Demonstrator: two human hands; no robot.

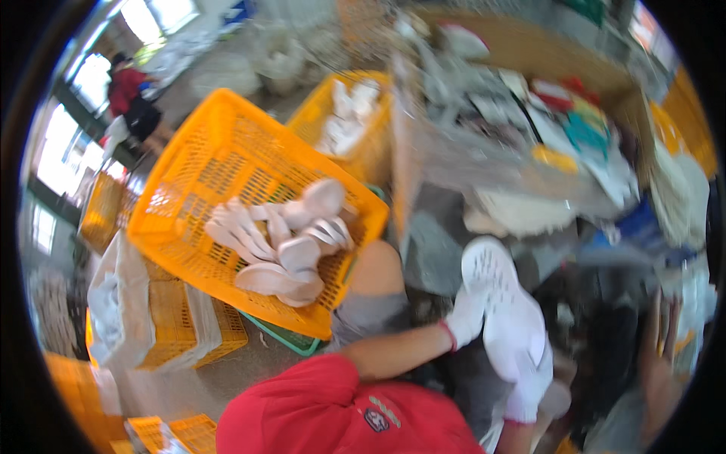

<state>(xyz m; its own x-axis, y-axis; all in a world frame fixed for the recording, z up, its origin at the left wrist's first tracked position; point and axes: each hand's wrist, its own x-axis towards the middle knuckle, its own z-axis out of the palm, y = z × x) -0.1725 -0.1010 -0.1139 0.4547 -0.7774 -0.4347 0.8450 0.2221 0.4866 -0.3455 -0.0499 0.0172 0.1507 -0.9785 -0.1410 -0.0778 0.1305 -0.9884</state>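
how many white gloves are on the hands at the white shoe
2: one on the left hand, at the left edge of the white shoe; one on the right hand, at its lower end.

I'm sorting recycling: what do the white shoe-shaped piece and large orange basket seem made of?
White shoe-shaped piece: probably matte foam or rubber, its surface smooth and dull. Large orange basket: likely rigid, satin plastic, given its lattice walls.

Daylight enters through tall, rectangular glass windows (64, 151), far left; panes overexposed. Near right dimmer, shadowed. Blur softens the large brown cardboard box (541, 53). Fisheye curvature and black vignetting at edges.
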